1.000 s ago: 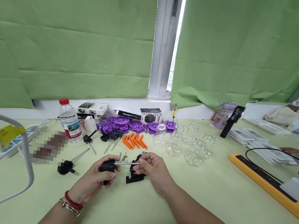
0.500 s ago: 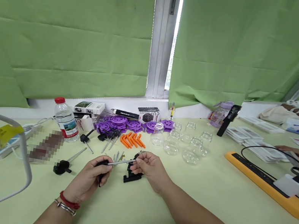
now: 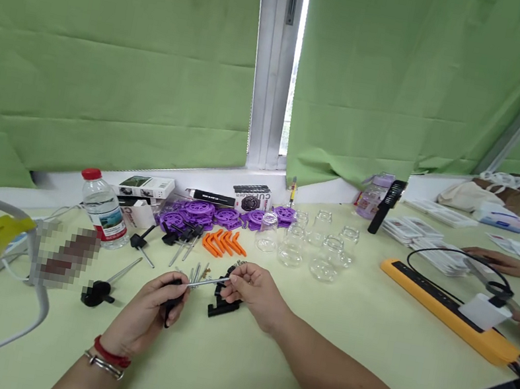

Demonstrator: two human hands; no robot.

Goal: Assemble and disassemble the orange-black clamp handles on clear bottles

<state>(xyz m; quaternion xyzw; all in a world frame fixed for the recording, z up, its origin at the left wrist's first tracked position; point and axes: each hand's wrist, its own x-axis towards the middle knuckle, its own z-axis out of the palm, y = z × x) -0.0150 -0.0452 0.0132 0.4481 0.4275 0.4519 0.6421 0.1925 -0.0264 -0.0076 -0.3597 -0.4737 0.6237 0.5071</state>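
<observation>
My left hand curls firmly around the black knob, and my right hand pinches the far end of the metal rod that sticks out of it. Both lie on my side of the orange pieces, my landmark. Also nearer me than those are black clips, beside my right fingers. Behind the orange pieces spread purple wheels; to their right stand clear jars; well to their left stands a red-capped bottle.
</observation>
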